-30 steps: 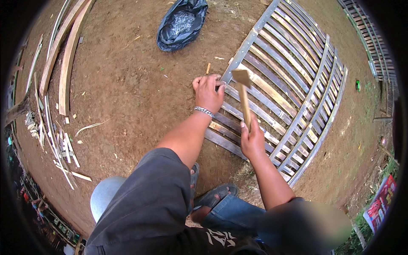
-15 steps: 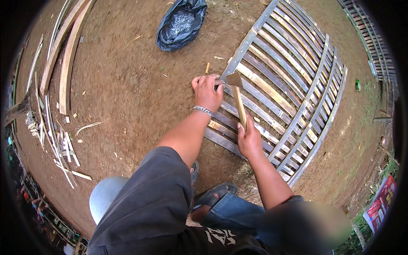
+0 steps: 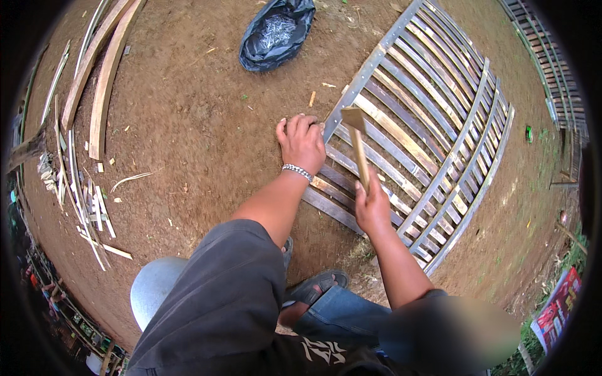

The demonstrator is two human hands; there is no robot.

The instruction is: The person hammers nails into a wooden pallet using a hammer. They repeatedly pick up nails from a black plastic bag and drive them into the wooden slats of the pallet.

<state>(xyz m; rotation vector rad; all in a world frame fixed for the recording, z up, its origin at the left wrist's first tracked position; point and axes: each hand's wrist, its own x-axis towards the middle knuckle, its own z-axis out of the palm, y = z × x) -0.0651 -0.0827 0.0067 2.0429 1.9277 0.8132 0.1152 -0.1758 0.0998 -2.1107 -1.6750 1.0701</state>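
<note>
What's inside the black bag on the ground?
The black bag holds a pile of thin, shiny, nail-like pieces. Anything beneath the top layer is covered and can't be seen.

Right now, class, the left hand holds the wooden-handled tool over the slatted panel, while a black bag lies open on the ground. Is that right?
Not quite: the head view shows the right hand holding the wooden-handled tool over the slatted panel; the black bag lies open on the ground.
</note>
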